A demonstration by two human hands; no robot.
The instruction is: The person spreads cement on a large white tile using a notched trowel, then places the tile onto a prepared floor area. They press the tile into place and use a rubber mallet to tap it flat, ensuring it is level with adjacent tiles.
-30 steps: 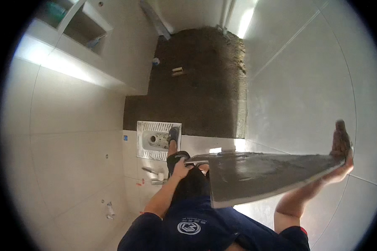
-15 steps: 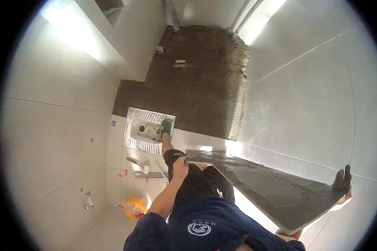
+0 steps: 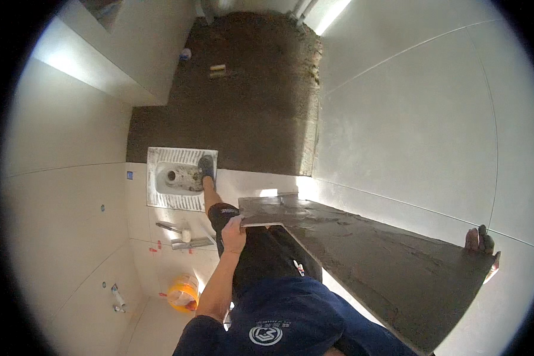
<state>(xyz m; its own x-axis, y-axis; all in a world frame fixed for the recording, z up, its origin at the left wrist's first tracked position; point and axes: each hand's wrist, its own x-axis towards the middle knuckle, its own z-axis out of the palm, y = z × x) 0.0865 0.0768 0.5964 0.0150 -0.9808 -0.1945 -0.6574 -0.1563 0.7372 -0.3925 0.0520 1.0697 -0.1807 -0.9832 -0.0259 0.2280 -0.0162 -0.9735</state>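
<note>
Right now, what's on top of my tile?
Rough grey mortar covers the upper face of the tile. Your left hand grips its left end; your right hand shows fingers at the other. The surface beneath the mortar and most of that hand are hidden.

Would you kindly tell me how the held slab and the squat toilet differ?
The slab is coated dark grey, whereas the squat toilet is white with dark stains. The left hand and right hand hold the slab; the toilet sits in the floor. The slab has a notched corner; the toilet's outline is rectangular.
</note>
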